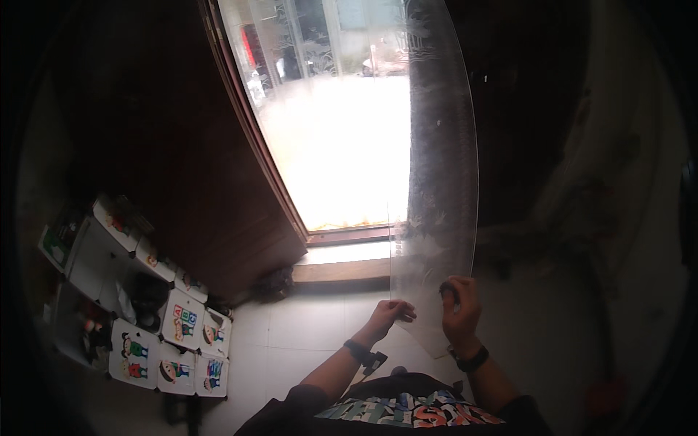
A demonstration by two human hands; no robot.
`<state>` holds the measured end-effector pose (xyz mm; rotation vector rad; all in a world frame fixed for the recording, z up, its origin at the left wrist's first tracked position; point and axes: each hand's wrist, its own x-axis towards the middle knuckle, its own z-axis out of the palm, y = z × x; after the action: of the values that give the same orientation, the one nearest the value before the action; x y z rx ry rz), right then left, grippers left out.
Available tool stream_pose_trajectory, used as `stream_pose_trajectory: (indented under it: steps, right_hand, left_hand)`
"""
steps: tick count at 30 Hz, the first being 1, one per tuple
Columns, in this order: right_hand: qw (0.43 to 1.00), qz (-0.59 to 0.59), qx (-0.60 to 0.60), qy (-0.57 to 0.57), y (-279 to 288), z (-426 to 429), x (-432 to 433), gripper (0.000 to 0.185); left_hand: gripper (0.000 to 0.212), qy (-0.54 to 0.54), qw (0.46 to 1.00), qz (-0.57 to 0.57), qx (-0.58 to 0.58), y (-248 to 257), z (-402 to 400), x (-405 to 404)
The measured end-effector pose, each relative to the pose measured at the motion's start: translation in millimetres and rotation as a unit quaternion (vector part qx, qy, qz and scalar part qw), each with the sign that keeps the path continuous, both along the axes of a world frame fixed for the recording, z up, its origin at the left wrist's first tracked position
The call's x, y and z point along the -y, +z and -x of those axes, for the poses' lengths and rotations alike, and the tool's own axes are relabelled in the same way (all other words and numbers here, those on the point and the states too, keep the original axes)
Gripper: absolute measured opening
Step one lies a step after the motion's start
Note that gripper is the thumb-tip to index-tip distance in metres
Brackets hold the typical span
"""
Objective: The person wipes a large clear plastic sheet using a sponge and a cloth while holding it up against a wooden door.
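A clear plastic door-curtain strip (431, 234), etched with pale plant patterns, hangs from the doorway toward me. My left hand (390, 318) pinches its left edge near the lower end. At the right edge, my right hand (462, 313) has its fingers curled around a small dark object (450, 289), held against the strip. What that object is cannot be made out. The strip's bottom corner slants down between my wrists. Both wrists wear dark bands, and a small black device sits at the left one.
A dark wooden door (218, 218) stands at the left of the bright doorway. Below the opening runs a raised threshold (343, 272). A white cube storage cabinet (182, 321) with cartoon panels is at lower left. Pale tiles (305, 327) cover the floor.
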<state>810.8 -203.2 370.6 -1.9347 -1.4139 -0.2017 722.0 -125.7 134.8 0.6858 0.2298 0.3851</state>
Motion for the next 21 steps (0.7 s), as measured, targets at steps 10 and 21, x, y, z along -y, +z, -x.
stream_pose_trajectory:
  steps: [10,21]
  right_hand:
    - [0.993,0.005,-0.112,0.044,-132.5,-40.5,26.9,0.007]
    - [0.989,-0.01,-0.141,0.047,-241.5,20.4,-77.2,0.009]
  left_hand:
    - [0.028,0.24,0.925,-0.165,-0.244,-21.1,50.5,31.1]
    - [0.033,0.4,0.672,-0.448,-0.434,-49.7,116.5,-31.1]
